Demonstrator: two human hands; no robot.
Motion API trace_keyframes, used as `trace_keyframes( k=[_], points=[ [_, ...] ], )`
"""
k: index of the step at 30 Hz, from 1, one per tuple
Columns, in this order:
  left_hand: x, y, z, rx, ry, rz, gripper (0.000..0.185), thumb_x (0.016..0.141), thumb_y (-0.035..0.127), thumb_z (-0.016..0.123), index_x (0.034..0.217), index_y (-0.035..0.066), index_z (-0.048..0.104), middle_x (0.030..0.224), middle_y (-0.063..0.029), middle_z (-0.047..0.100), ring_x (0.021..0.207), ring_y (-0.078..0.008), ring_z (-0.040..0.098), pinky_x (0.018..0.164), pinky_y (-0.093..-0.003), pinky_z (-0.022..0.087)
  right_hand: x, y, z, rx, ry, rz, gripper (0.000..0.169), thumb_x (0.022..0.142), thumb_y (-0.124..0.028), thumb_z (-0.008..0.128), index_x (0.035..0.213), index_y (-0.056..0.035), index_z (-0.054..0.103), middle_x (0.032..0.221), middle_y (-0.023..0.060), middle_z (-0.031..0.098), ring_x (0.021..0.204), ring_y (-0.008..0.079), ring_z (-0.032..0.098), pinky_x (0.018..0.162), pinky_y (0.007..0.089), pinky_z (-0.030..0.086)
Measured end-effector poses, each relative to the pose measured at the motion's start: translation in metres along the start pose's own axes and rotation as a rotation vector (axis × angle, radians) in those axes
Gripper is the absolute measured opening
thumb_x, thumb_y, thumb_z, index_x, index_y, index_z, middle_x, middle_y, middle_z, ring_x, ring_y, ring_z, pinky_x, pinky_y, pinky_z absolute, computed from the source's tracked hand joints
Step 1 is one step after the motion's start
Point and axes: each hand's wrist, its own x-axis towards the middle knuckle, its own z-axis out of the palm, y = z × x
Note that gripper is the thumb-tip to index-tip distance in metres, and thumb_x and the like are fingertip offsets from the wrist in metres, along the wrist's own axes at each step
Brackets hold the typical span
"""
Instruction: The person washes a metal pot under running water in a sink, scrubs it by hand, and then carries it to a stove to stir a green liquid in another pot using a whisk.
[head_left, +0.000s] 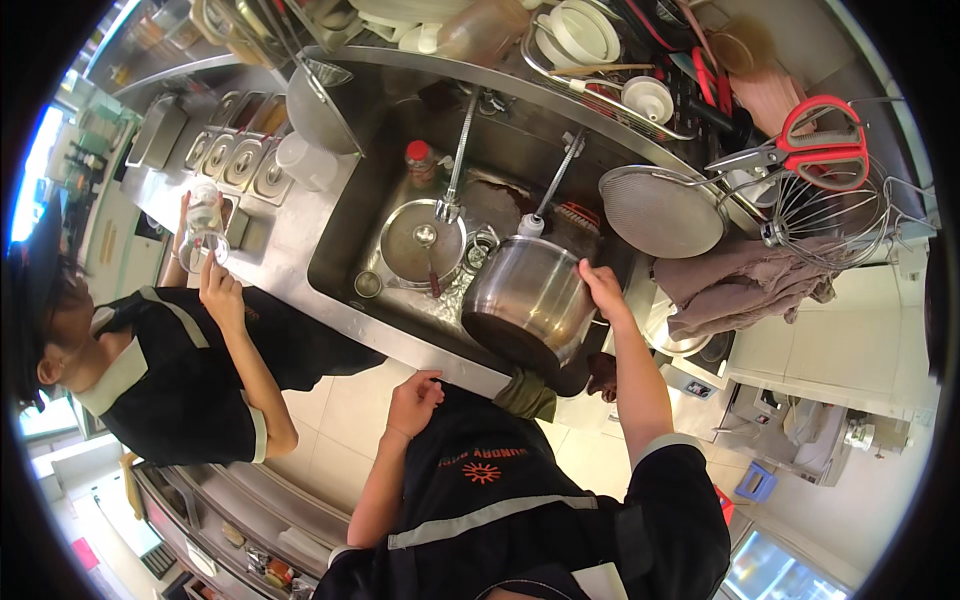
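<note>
My right hand grips the rim of a tall stainless steel stockpot, which is tilted over the front right of the sink. The pot's darkened base faces me, and its inside is hidden. Just above its far rim hangs the white nozzle of a hose tap. My left hand is loosely curled at the sink's front edge, with nothing visible in it. Left of the pot, a round steel pan holds cloudy liquid and a ladle. A green cloth hangs over the front edge below the pot.
A co-worker stands at left, handling a clear container by lidded steel food pans. A red-lidded jar and scrub brush are in the sink. Strainer, red-handled scissors and whisk hang at right.
</note>
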Motion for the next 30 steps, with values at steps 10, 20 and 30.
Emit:
trace_keyframes(
  k=[10, 20, 30],
  points=[
    [-0.004, 0.002, 0.006, -0.034, 0.002, 0.008, 0.023, 0.091, 0.005, 0.057, 0.113, 0.001, 0.061, 0.074, -0.0066, 0.064, 0.066, -0.0119, 0.063, 0.063, -0.026, 0.052, -0.002, -0.006, -0.031, 0.634, 0.126, 0.224, 0.07, 0.088, -0.057, 0.058, 0.124, 0.0023, 0.052, 0.124, 0.0152, 0.056, 0.113, 0.0239, 0.054, 0.094, 0.0408, 0.046],
    [0.0, 0.004, 0.012, -0.1, -0.049, 0.02, 0.027, 0.093, 0.013, 0.056, 0.119, 0.002, 0.057, 0.087, -0.0092, 0.063, 0.072, -0.0137, 0.063, 0.065, -0.0273, 0.053, -0.029, -0.018, -0.027, 0.922, 0.058, 0.229, 0.067, 0.091, -0.06, 0.048, 0.131, -0.006, 0.049, 0.132, 0.0141, 0.053, 0.12, 0.029, 0.051, 0.101, 0.0462, 0.042],
    [0.043, 0.041, 0.035, -1.229, -0.162, -0.196, 0.08, 0.091, 0.069, 0.031, 0.145, 0.01, 0.032, 0.143, -0.0138, 0.042, 0.128, -0.0306, 0.043, 0.106, -0.0476, 0.035, -0.166, -0.119, 0.05, -0.291, 0.065, -0.616, 0.033, 0.083, -0.026, 0.07, 0.06, -0.0057, 0.058, 0.051, 0.0117, 0.052, 0.042, 0.0216, 0.052, 0.045, 0.0338, 0.041]
  ],
)
